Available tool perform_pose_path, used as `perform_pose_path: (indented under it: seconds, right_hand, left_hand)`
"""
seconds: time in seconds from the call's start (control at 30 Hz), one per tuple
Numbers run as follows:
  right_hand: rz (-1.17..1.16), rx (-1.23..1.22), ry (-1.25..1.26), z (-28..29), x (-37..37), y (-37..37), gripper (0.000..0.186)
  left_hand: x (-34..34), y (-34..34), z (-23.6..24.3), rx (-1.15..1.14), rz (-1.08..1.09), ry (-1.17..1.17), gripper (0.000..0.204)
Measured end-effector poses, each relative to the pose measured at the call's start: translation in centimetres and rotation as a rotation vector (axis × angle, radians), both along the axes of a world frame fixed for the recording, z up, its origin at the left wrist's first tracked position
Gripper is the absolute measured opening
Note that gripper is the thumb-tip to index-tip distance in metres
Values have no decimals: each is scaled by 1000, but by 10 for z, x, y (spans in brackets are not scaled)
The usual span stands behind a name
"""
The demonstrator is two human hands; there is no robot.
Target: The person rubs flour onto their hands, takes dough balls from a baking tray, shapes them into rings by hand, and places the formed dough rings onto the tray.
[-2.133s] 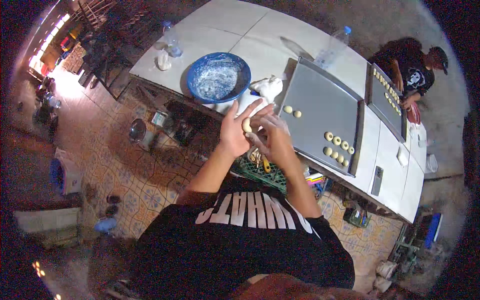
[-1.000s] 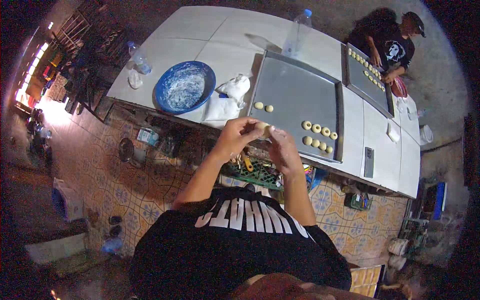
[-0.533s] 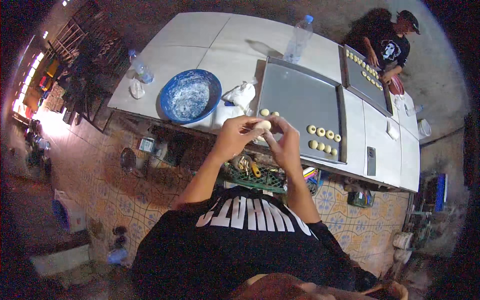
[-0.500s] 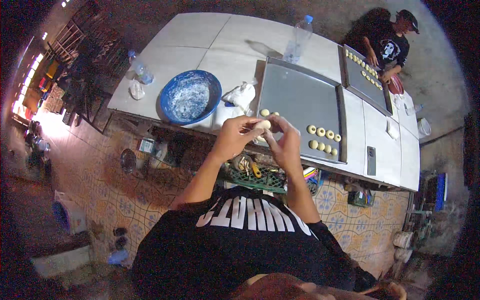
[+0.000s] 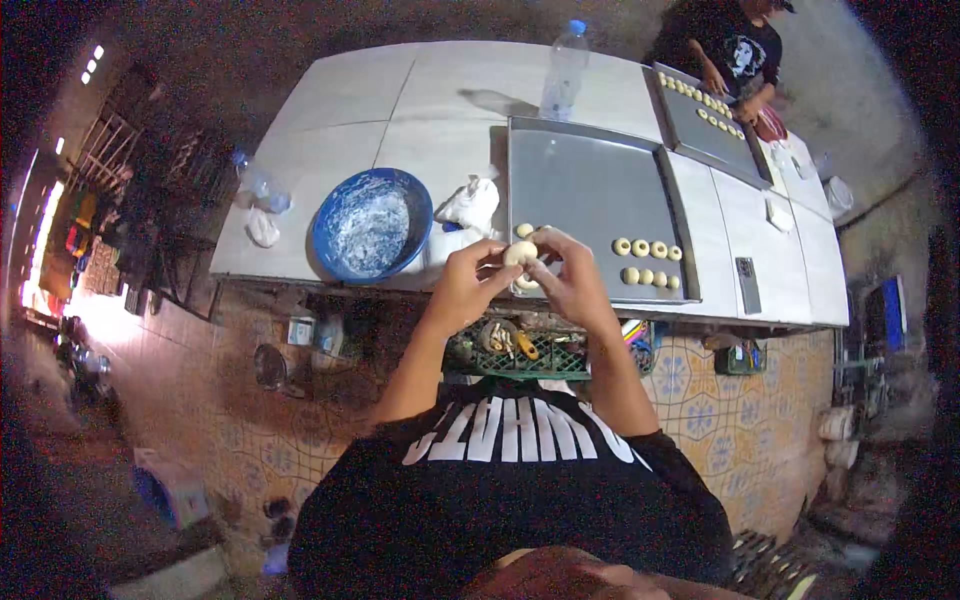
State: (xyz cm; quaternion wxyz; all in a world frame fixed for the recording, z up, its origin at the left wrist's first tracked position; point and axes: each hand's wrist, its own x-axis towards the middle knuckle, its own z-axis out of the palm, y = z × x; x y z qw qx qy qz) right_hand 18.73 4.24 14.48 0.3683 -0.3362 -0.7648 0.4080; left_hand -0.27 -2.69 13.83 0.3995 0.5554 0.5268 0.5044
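Over the front edge of a metal baking tray point(image 5: 590, 180), a pale dough piece point(image 5: 519, 255) is pinched between my two hands. My left hand point(image 5: 466, 288) has its thumb and fingers closed on the dough's left side. From the other side my right hand point(image 5: 574, 282), dusted with flour, grips the same piece with thumb and curled fingers. Beneath and just behind the hands, dough pieces point(image 5: 525, 230) lie on the tray, partly hidden. Two short rows of dough pieces point(image 5: 640, 247) lie at the tray's front right; those in the farther row have dimpled or holed centres.
Left of the tray stand a blue floury basin point(image 5: 320, 228) and a white bag point(image 5: 470, 203). A plastic bottle point(image 5: 566, 75) stands behind it. At the far right a co-worker point(image 5: 735, 50) handles dough on another tray point(image 5: 690, 135). A green crate point(image 5: 465, 352) sits below the table.
The view has shifted, so the table sits differently in it. Both hands stay on the dough piece, which is turned slightly and shows a rounder face.
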Motion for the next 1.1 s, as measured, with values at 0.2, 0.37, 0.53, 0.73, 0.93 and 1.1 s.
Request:
perform_pose_path:
  seconds: [0.2,0.37,0.53,0.73,0.93,1.1]
  right_hand:
    - [51,70,10,8,-4,-6,35]
    - [20,62,84,19,-11,-11,33]
    - [55,152,-16,21,-10,-11,32]
    - [44,133,-27,20,-12,-8,35]
    - [88,219,-49,26,-14,-12,32]
    - [41,152,-3,30,-14,-12,33]
  left_hand:
    - [-8,2,-8,47,-19,-2,26]
    - [-11,2,-14,-42,-74,-190,27]
    - [-15,0,-15,-21,-61,-132,25]
    - [-13,0,-16,-42,-42,-117,23]
    - [-16,0,-15,17,-64,-231,31]
    - [-15,-2,-15,42,-76,-201,32]
